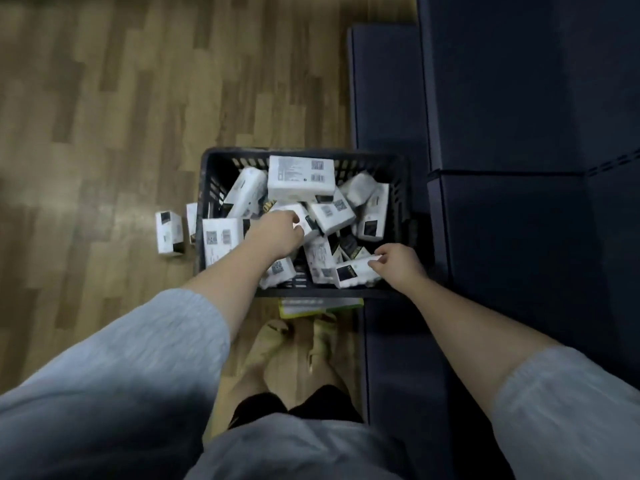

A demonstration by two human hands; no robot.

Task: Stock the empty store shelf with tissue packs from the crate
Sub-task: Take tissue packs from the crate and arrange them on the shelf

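**shelfnoob:** So at this point both hands were down in the black crate (398,188), which sat on the wood floor (104,133) right beside the dark shelf unit (519,133). The tissue packs (301,178) were heaped in there every which way, plus two loose packs (168,232) on the floor just left of the crate. Was that an okay way to grab?

**aisle9_vet:** Looked fine to me. The right hand (398,263) was pinched on the corner of a pack at the near edge (353,275), fingers closed on it. The left hand (282,232) was over a pack in the middle (303,216), fingers curled onto it, but too blurry to tell if it had really closed.

**shelfnoob:** Any tips?

**aisle9_vet:** I'd have gripped across the short sides, not a corner; soft wrap probably slips. One pack per hand, lift straight up so neighbours don't spill over the rim. Nothing showed on the shelf yet, so plenty left to do.
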